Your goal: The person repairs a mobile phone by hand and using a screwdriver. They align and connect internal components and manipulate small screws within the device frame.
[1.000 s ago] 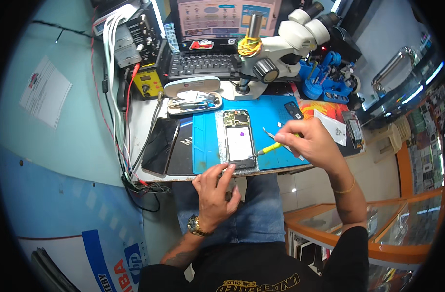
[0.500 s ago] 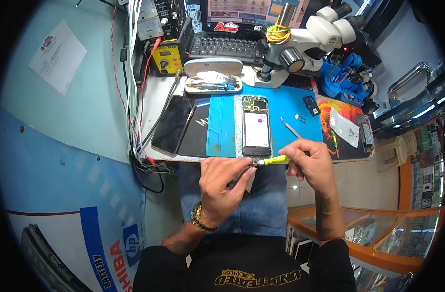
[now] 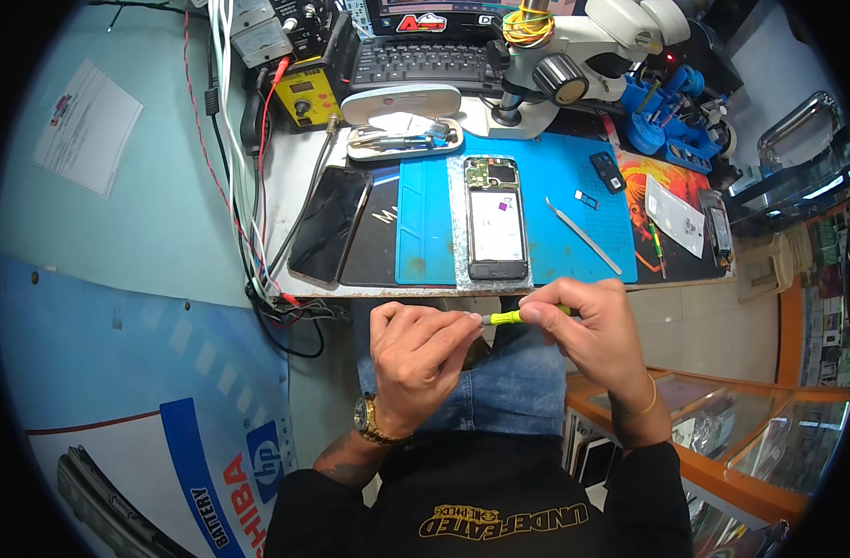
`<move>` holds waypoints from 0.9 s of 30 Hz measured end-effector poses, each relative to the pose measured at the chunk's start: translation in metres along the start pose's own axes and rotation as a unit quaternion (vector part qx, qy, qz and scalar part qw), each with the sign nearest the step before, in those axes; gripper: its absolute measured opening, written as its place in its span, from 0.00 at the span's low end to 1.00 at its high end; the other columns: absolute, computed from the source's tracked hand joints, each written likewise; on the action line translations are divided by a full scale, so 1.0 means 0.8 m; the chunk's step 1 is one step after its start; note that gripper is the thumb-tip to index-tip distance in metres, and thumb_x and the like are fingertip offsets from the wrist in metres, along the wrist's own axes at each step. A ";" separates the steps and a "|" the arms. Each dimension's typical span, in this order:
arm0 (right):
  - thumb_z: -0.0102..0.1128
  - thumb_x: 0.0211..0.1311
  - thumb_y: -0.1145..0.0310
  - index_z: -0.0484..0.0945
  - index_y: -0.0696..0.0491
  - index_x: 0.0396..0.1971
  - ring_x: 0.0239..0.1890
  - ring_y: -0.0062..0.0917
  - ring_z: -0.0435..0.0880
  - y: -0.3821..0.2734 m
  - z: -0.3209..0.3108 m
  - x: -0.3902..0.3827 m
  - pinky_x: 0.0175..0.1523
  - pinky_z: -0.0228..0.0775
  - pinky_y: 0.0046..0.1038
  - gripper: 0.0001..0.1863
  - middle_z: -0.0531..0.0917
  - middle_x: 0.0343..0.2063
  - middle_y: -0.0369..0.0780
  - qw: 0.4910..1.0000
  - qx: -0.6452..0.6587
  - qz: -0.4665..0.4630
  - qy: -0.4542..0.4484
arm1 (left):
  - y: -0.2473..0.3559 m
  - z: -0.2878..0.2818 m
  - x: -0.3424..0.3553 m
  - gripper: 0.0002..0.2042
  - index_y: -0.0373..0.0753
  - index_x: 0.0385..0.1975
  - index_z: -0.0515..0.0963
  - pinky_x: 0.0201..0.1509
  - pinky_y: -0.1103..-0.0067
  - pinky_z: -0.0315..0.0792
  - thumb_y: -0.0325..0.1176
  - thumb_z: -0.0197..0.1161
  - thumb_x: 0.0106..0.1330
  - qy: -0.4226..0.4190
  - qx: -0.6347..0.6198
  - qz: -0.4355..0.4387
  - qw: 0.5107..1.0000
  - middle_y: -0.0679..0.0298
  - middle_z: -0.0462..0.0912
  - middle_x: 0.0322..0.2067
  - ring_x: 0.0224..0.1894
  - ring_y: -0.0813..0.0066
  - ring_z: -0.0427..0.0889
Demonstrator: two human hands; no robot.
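My right hand [image 3: 588, 325] is closed around a slim yellow-green screwdriver [image 3: 505, 318], held level over my lap just off the bench's front edge. Its grey tip end points left and meets the pinched fingertips of my left hand [image 3: 411, 358], which hide the tip. Whether a small part is also in those fingers, I cannot tell. Straight ahead on the blue mat [image 3: 425, 223] lies an opened phone [image 3: 497, 228], its circuit board bare at the far end. Metal tweezers [image 3: 583, 234] lie right of it, near a small card tray [image 3: 586, 200].
A dark phone [image 3: 330, 226] lies on the left. Behind are an open case of tools [image 3: 401, 141], a keyboard [image 3: 425, 65] and a microscope [image 3: 560, 79]. Right of the mat are a black phone part [image 3: 608, 171], a clear packet [image 3: 674, 216], a thin green tool [image 3: 656, 244] and blue holders [image 3: 667, 121].
The view has shifted, so the bench sits higher. My right hand has come nearer my left along the screwdriver. The metal end, seen before, is now mostly covered by my left fingertips.
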State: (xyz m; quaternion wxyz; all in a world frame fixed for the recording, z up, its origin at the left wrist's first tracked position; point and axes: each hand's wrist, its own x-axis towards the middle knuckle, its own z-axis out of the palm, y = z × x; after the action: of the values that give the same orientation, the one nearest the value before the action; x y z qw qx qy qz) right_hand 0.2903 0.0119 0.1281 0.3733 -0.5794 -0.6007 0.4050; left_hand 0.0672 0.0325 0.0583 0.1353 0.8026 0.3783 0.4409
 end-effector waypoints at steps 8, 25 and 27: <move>0.71 0.74 0.63 0.90 0.58 0.36 0.17 0.10 0.76 0.012 -0.006 0.007 0.21 0.61 0.18 0.13 0.81 0.15 0.33 0.988 0.102 0.111 -0.020 | -0.002 0.005 -0.001 0.11 0.41 0.37 0.88 0.45 0.71 0.66 0.20 0.76 0.56 0.016 -0.037 0.018 0.999 0.69 0.92 0.37 0.34 0.73 0.86; 0.70 0.74 0.65 0.89 0.59 0.35 0.15 0.11 0.76 0.014 0.002 0.005 0.20 0.61 0.20 0.12 0.82 0.15 0.33 0.993 0.080 0.085 -0.023 | -0.021 0.002 -0.021 0.09 0.41 0.51 0.79 0.60 0.72 0.71 0.39 0.59 0.82 -0.104 -0.675 -0.474 0.556 0.66 0.84 0.52 0.55 0.71 0.83; 0.70 0.73 0.66 0.90 0.59 0.36 0.15 0.12 0.76 0.014 0.003 0.005 0.21 0.62 0.20 0.11 0.82 0.15 0.33 0.992 0.083 0.094 -0.015 | -0.019 0.003 -0.021 0.09 0.44 0.51 0.79 0.60 0.71 0.71 0.40 0.58 0.82 -0.081 -0.705 -0.480 0.516 0.69 0.84 0.51 0.57 0.72 0.82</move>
State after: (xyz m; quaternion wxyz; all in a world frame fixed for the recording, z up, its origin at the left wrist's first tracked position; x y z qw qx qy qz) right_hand 0.2924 0.0157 0.1165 0.3713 -0.5946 -0.5134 0.4950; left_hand 0.0563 0.0311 0.0379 0.8780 0.1723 0.2589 0.3640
